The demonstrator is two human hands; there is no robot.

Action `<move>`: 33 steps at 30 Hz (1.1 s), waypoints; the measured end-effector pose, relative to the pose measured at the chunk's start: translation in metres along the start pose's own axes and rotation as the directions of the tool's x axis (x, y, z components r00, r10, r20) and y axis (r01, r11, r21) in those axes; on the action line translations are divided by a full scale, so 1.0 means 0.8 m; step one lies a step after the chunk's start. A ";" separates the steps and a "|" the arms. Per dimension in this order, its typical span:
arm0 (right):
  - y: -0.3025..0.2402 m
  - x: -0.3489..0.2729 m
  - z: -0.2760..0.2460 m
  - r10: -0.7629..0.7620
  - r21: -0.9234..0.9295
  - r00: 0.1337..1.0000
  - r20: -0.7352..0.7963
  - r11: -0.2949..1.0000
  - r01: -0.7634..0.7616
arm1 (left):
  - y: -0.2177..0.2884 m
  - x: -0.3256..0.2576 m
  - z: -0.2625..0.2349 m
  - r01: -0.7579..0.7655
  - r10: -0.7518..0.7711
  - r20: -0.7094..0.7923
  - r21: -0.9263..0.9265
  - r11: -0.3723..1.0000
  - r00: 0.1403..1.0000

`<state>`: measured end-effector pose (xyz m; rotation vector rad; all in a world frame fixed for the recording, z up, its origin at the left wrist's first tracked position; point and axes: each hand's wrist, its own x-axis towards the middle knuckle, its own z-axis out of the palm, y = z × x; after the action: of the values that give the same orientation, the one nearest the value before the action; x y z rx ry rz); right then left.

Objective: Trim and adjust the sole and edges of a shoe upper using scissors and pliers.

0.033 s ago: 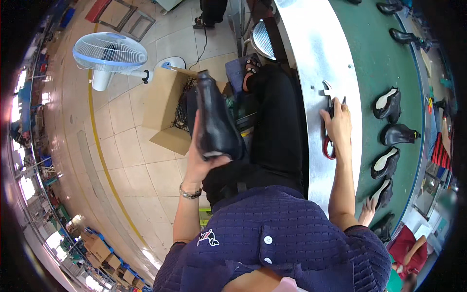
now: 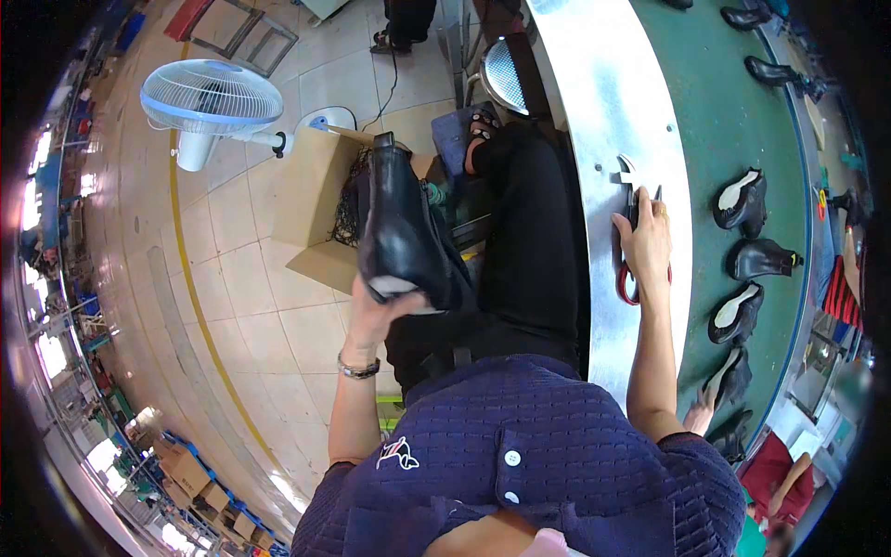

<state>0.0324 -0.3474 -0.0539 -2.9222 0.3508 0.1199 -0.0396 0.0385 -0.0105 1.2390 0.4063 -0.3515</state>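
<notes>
A black leather ankle boot [image 2: 401, 218] is held over my lap by my left hand [image 2: 371, 316]. The fingers are closed round its foot end, with part of the pale sole showing and the shaft pointing away from me. My right hand [image 2: 648, 243] lies over tools on the metal bench, thumb and fingers apart. Beyond its fingertips shows the metal head of a hammer [image 2: 627, 174], its dark handle partly under the hand. Red-handled scissors [image 2: 628, 286] stick out from beneath the palm, mostly hidden.
The metal bench [image 2: 617, 93] runs along my right. Past it, several black boots [image 2: 759, 258] lie on a green surface [image 2: 696, 111], with another person's hand [image 2: 701, 410] at one. An open carton [image 2: 311, 195] and a fan [image 2: 212, 97] stand on the left floor.
My left hand has tilted the boot and shifted slightly left and down, so more of the pale sole shows. My right hand stays over the tools. The other person's boot has shifted slightly.
</notes>
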 end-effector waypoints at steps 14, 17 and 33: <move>-0.098 -0.004 -0.085 -0.162 0.815 0.800 0.578 0.162 -0.556 | 0.055 0.039 0.020 0.134 -0.140 0.044 0.123 0.983 0.989; -0.143 -0.008 -0.110 -0.409 0.775 0.668 0.622 0.196 -0.601 | 0.042 0.063 0.029 0.079 -0.087 0.036 0.179 0.981 0.996; -0.276 -0.012 -0.128 -0.450 0.546 0.364 0.815 0.389 -0.742 | 0.036 0.101 0.042 -0.434 0.597 -0.244 0.492 0.755 0.764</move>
<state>0.0822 -0.1555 0.0874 -1.1960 0.3563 1.1735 0.0483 0.0116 -0.0157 1.7875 0.3029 0.3347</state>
